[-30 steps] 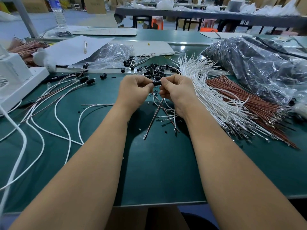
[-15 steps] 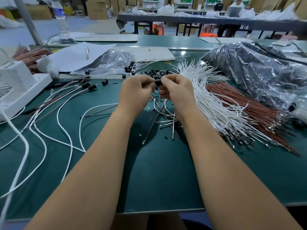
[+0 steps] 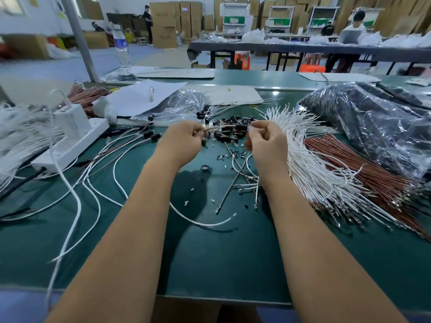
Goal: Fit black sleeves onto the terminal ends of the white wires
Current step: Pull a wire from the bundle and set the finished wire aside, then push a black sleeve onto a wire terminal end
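Observation:
My left hand (image 3: 184, 139) pinches a thin brownish wire (image 3: 211, 129) that runs right over the pile of loose black sleeves (image 3: 233, 129). A small black sleeve (image 3: 203, 142) shows under its curled fingers. My right hand (image 3: 267, 142) is a hand's width away and pinches a pale wire end (image 3: 250, 128) at its fingertips. Several thin wires (image 3: 238, 169) lie on the green mat below that hand. The big bundle of white wires (image 3: 303, 164) fans out just right of my right hand. Wires with black sleeves fitted (image 3: 152, 136) lie to the left.
A brown wire bundle (image 3: 363, 164) lies beside the white one, under a dark plastic bag (image 3: 377, 127). A white power strip (image 3: 70, 143) with a plug sits at the left. A clear bag (image 3: 179, 106) and papers lie behind the sleeves. One loose white wire (image 3: 200, 221) curves between my forearms.
My hands were pressed together around a black sleeve; now they have pulled apart sideways, with the wire stretched between them. My view has tilted up.

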